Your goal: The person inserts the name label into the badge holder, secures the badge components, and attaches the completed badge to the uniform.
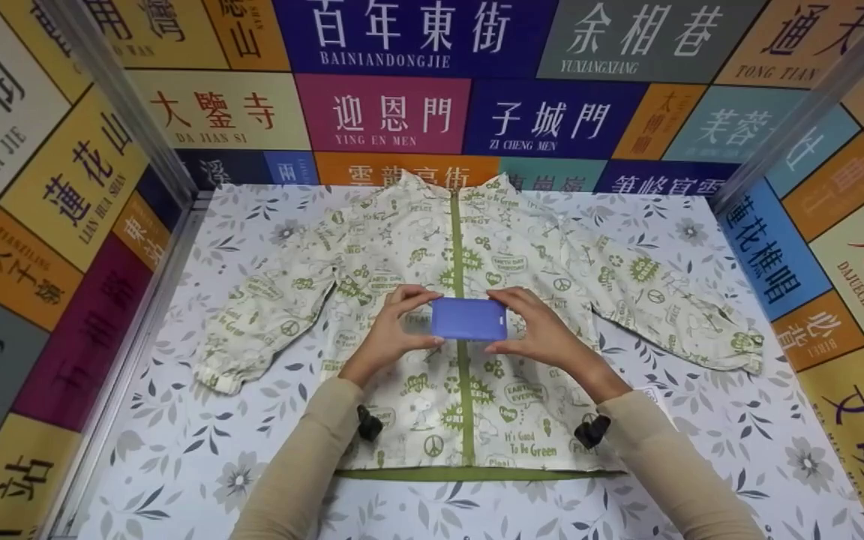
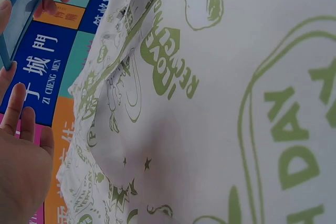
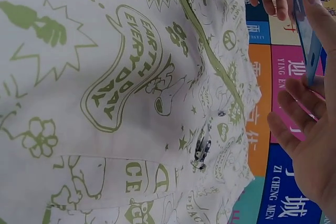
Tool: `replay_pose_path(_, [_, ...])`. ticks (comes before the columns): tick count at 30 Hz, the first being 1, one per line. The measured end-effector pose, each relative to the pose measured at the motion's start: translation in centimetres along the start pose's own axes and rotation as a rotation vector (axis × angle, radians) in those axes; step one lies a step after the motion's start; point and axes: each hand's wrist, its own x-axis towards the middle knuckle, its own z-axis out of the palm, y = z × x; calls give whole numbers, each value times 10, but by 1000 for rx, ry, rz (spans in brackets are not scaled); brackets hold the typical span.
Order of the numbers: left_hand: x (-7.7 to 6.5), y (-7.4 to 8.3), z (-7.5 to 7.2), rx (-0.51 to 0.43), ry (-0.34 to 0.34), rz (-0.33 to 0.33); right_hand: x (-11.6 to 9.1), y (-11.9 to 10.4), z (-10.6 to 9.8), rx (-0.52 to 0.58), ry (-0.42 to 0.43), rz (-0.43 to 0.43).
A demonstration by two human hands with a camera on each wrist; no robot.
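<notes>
A flat blue card holder (image 1: 469, 319) with a small slot at its right end is held level above the jacket. My left hand (image 1: 396, 327) pinches its left end between thumb and fingers. At the other end, my right hand (image 1: 533, 328) pinches it the same way. Seen edge-on, the card holder (image 3: 307, 30) looks thin and partly see-through in the right wrist view. Below lies a white jacket (image 1: 402, 247) with green print and a green front strip, spread flat with both sleeves out to the sides.
The jacket lies on a table (image 1: 199, 465) covered in a leaf and flower pattern. Panels with coloured signs (image 1: 387, 112) stand behind it and on both sides. Metal posts (image 1: 124, 82) rise at the corners. A black wrist strap part (image 1: 369, 424) sits on the left sleeve.
</notes>
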Motion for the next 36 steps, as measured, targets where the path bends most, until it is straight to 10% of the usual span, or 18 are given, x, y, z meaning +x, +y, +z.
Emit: replay_pose_path(36, [9, 17, 4, -264, -3, -122, 6, 9, 14, -65, 114, -11])
